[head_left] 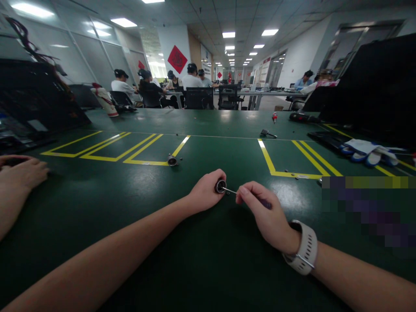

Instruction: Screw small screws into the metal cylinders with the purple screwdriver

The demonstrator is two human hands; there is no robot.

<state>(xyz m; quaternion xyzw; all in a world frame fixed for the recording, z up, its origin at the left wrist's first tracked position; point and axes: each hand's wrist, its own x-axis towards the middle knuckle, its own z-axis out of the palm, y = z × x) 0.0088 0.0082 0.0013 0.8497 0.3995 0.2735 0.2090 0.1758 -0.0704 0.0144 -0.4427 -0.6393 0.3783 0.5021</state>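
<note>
Forearms (pixel 126 245), R grip (pixel 264 216) w/screwdriver (pixel 267 203), sign (pixel 177 59) illeg.

Single view from the wearer's head, facing forward and down across a green table (pixel 208 255), left hand (pixel 206 190) and right hand (pixel 264 216) close in front, room (pixel 208 56) receding beyond

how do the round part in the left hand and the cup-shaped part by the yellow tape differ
The round part is gripped in the left hand; the cup-shaped part sits by the yellow tape. A thin tool reaches the round part's opening; none touches the cup-shaped part. Both show a round open end.
</note>
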